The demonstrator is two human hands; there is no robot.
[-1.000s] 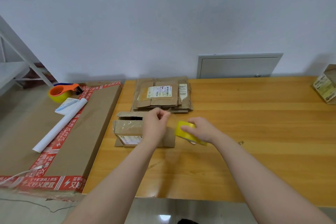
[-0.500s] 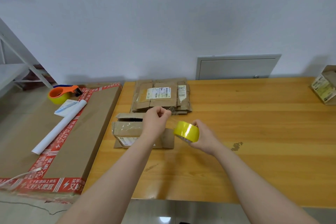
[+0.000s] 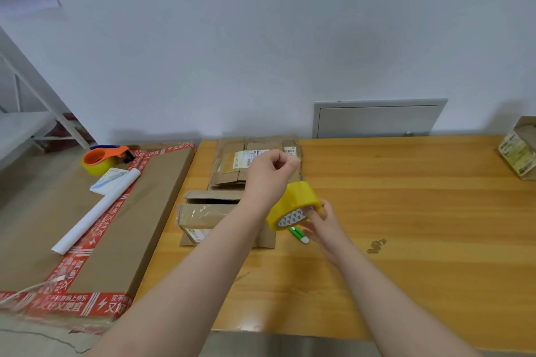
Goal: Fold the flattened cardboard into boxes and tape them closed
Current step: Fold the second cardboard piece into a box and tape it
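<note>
**Hands set apart over the half-made box**

The left hand [image 3: 271, 171] is raised at 11 o'clock of the yellow tape roll [image 3: 294, 207], fingertips pinched, probably on its loose end, though the clear strand is too faint to see. The right hand [image 3: 322, 226] grips the roll by its core, likely so it can spin. The box [image 3: 208, 217] sits on the counter [image 3: 406, 211] at 9 o'clock, 1 flap open; the flattened cardboard [image 3: 232, 165] lies at its 12.

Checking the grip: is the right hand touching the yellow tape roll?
Touching. Head view: the right hand grips the yellow tape roll at its core.
</note>
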